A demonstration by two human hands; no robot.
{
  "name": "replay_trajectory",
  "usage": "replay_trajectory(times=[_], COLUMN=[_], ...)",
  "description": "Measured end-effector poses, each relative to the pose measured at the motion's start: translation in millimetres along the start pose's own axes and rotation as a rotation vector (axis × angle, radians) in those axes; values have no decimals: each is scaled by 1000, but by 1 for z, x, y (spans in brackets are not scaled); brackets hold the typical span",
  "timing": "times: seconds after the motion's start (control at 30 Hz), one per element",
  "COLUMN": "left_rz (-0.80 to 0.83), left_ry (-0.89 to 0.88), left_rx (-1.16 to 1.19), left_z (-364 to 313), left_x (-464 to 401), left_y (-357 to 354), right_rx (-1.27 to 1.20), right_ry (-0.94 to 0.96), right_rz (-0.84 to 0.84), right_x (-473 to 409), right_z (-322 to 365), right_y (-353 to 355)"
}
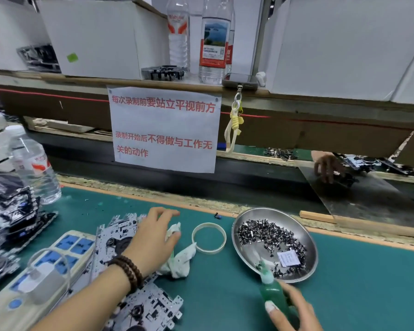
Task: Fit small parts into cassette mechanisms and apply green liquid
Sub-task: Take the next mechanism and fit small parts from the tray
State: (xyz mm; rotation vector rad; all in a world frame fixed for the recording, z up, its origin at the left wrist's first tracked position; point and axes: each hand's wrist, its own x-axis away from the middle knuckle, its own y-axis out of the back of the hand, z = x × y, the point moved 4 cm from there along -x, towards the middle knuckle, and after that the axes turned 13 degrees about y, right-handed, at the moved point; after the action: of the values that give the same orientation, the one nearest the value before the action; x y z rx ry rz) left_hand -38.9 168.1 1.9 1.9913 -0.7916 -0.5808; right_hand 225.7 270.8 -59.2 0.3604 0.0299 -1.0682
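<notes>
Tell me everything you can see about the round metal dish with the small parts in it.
The metal dish is round, shallow and shiny, like steel. It rests on the green mat, right of the tape ring. Inside lies a heap of small dark parts, mostly toward the far and left side, and a small white paper label. The nozzle of the green bottle, held by the right hand, reaches over its near rim; whether it touches the dish I cannot tell.
</notes>
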Motion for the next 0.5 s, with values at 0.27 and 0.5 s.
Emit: replay_trajectory(times=[0.27,0.5], left_rz=[604,759], left_ry=[-272,-230], left_rx=[-471,-584], left_z=[11,10], left_x=[38,28], left_y=[-42,-49], right_rx=[57,180], right_ry=[27,28], right_rz=[-287,-377], right_x=[14,8], right_z=[-44,-50], right_y=[36,61])
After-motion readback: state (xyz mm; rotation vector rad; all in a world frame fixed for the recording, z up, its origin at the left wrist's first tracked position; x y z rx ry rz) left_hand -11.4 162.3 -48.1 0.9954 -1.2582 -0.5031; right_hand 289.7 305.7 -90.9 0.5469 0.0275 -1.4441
